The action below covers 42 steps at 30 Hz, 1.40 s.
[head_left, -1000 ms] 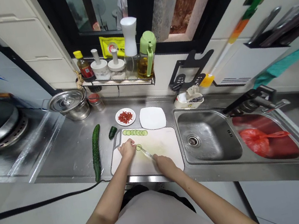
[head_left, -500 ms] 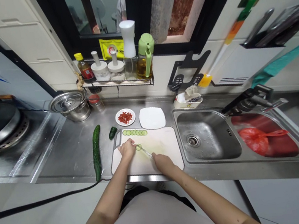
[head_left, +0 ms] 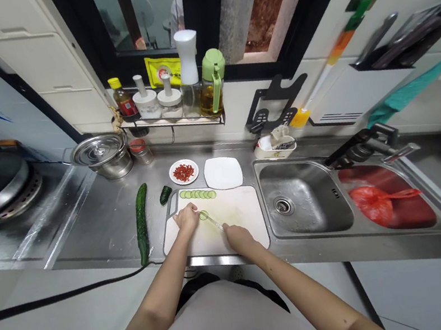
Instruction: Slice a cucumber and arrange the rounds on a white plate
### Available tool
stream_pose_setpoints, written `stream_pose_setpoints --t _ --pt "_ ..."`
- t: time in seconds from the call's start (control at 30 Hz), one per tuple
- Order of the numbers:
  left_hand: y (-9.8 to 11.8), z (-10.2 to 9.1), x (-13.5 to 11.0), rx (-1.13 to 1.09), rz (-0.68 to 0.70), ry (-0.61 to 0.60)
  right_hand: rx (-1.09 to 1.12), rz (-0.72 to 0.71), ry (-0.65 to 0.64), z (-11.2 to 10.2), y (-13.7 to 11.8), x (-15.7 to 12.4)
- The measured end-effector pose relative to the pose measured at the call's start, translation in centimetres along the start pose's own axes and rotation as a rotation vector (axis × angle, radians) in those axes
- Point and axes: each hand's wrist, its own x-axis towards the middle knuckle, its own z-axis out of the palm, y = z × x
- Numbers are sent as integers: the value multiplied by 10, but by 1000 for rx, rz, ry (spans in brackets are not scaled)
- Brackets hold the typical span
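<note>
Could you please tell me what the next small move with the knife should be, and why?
Probably press the knife down through the cucumber piece to cut one more thin slice. The right hand holds the blade against its cut end, the left hand pins it on the cutting board, and a row of slices lies along the board's far edge.
</note>
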Motion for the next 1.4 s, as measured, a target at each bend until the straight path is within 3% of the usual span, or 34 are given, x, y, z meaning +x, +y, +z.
stream_pose_setpoints --t 0.47,0.8,1.07,1.2,1.4 --pt "1 0 -2 53 18 26 -9 -5 -13 0 9 -15" --pt "1 9 -19 87 159 70 52 18 -40 9 27 -33" --pt "7 10 -22 16 163 79 144 76 -36 8 38 -41" --pt "3 3 -16 -77 70 98 180 86 -22 8 43 -39" --pt "-12 -9 7 -157 -144 248 185 84 -8 11 49 -33"
